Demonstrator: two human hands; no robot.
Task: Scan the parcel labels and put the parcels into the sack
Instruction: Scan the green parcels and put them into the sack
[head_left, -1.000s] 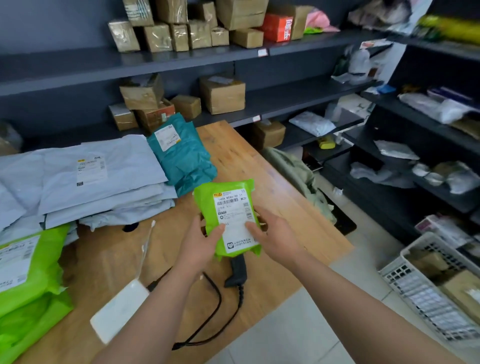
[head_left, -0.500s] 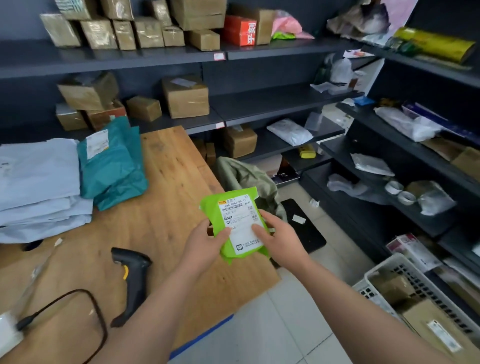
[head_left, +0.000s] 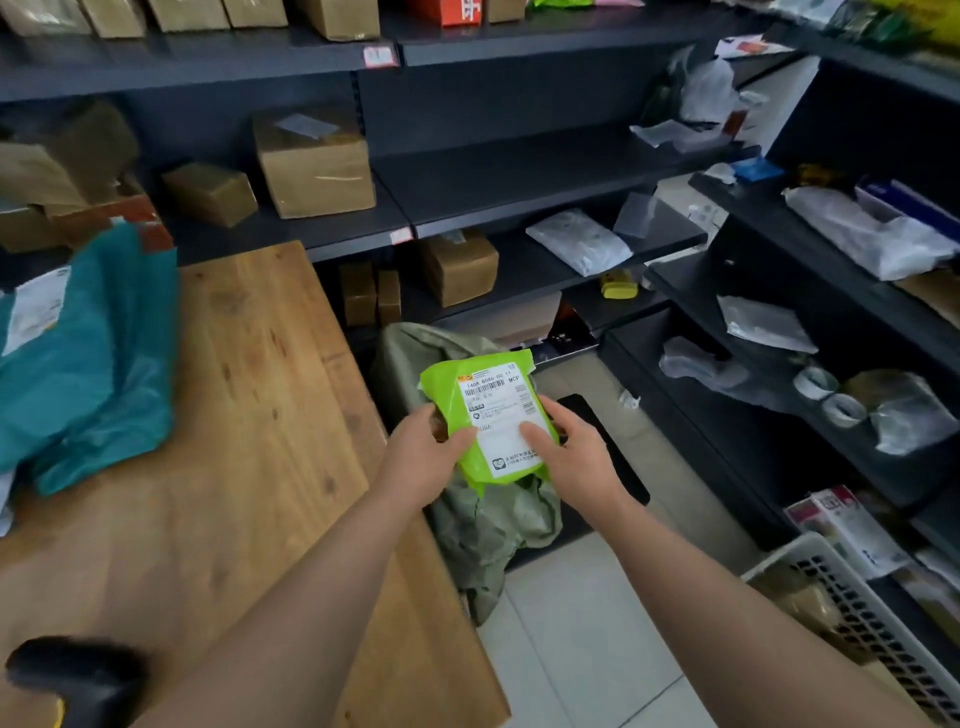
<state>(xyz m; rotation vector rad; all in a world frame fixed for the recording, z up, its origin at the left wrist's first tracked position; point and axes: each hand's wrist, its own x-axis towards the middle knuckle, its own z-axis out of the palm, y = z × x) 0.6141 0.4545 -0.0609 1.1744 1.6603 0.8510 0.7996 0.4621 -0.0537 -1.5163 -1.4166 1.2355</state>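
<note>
Left grip (head_left: 423, 454) and right grip (head_left: 579, 457) both pinch the parcel (head_left: 493, 410) by its sides, long axis up-frame; sack (head_left: 493, 530) lies directly below, frame centre.

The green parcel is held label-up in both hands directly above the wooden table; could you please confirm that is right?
Not quite. The head view shows the green parcel, label up, held by the left hand and right hand, but past the edge of the wooden table, above the olive sack on the floor.
</note>
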